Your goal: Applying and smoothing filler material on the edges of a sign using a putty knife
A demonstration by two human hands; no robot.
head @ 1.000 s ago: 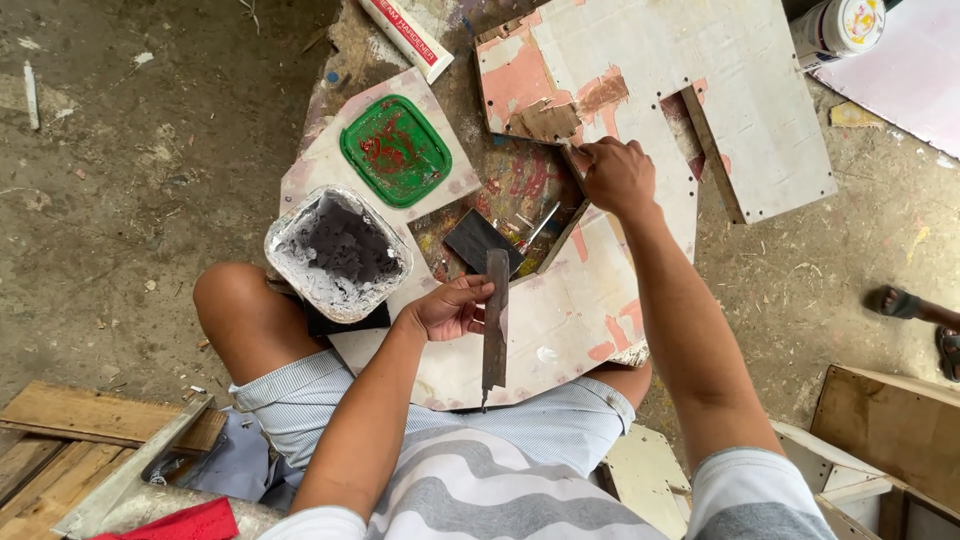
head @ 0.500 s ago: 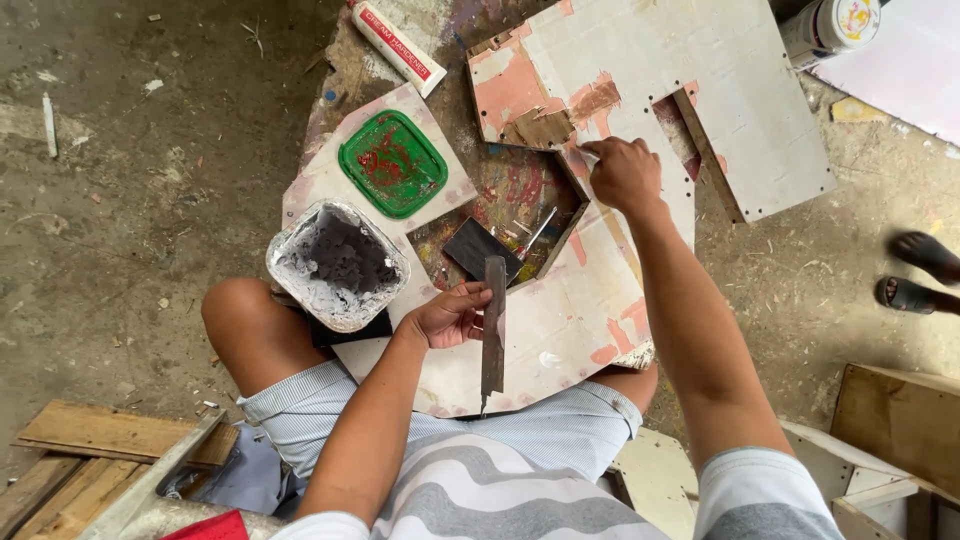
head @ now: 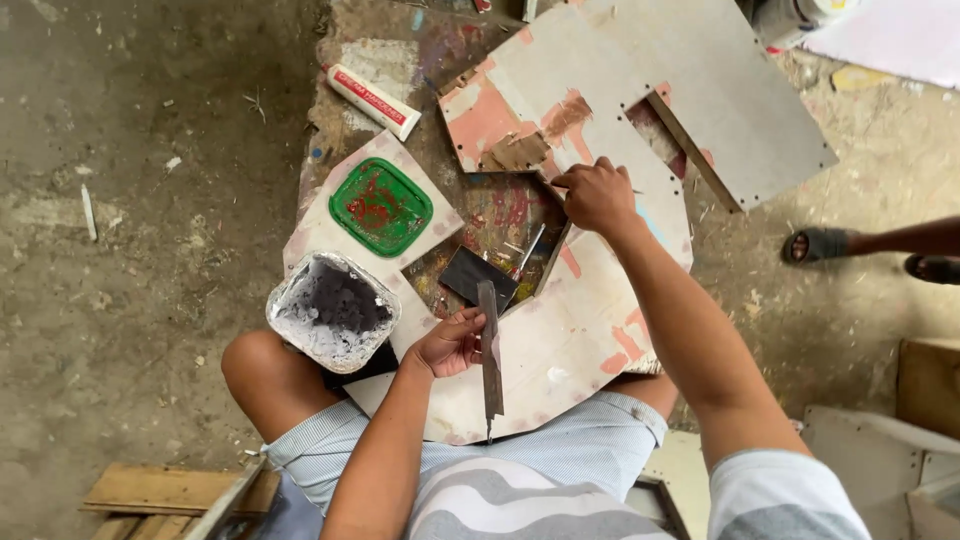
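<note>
Seen from above, seated on bare ground with a patchy grey-and-pink board (head: 560,350) across the lap. Left hand (head: 450,342) curled round a long narrow metal blade (head: 490,360), fingers closed on its upper part, blade running down toward the board's near edge. Right hand (head: 598,195) stretched to the board's far side, fingers bunched shut, pressing at a brown filler patch (head: 520,150); whether something small is pinched there, cannot tell. Small dark square scraper (head: 478,275) lying in the board's cut-out centre, just above the blade tip, w/ a thin metal tool (head: 528,250) beside it. Tub of dark grey putty (head: 333,310) at the board's left edge, next to the left knee. Green lid (head: 381,206) smeared w/ red, sitting on a pale card just beyond the tub. White tube w/ red label (head: 374,102) further out, near the far-left corner of the stained work surface. Second grey panel (head: 700,90) angled off to the far right. Another person's sandalled foot (head: 820,245) on the ground at right, well apart from the work. Wooden planks (head: 170,490) at lower left.
</note>
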